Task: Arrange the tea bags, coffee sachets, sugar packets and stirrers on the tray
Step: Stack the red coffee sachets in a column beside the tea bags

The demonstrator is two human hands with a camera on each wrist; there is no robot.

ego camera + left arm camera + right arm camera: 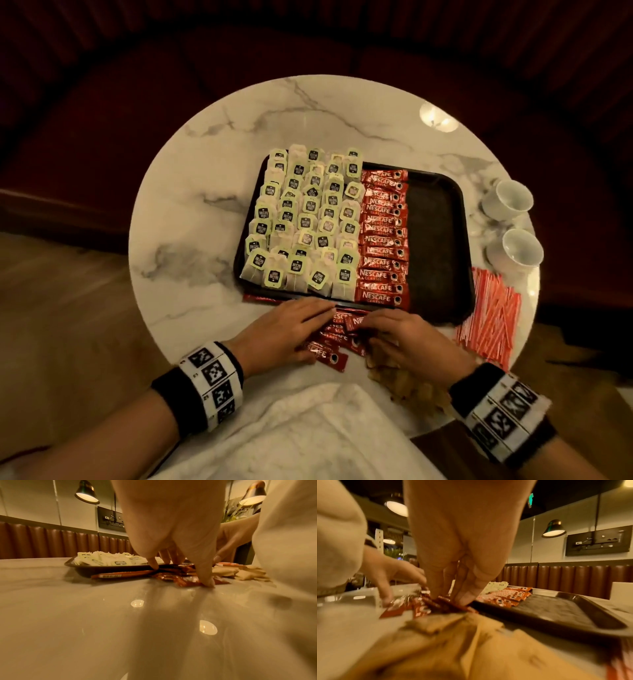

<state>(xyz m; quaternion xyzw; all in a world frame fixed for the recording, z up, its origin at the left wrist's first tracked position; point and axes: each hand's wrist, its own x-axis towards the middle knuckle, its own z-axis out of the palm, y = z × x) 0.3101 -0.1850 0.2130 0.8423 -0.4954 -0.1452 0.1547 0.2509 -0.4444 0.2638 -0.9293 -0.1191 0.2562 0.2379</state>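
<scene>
From the head view, the left hand lies flat, fingers straight, on the loose pile of red foil coffee sachets just before the dark rectangular plastic tray; the right hand curls its fingers into the same pile. One sachet lies half under the tray's near edge and could get left behind.

In the left wrist view, straight fingertips press the sachets against the glossy marble table, where they could skid.

In the right wrist view, the right hand's fingers pinch several sachets together; an uneven bunch may fan out over the brown paper sugar packets beneath the wrist.
</scene>
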